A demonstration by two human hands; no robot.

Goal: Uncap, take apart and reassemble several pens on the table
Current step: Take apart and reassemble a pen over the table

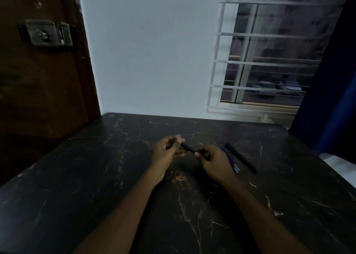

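Gripping one black pen (187, 148) at both ends, left hand (167, 150) and right hand (212, 160) pulling unevenly could fling small parts (dim light) onto dark table (115, 186).

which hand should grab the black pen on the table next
Right hand: the loose black pen lies beside it, past the blue pens; the left hand is farther. Both grip the held pen.
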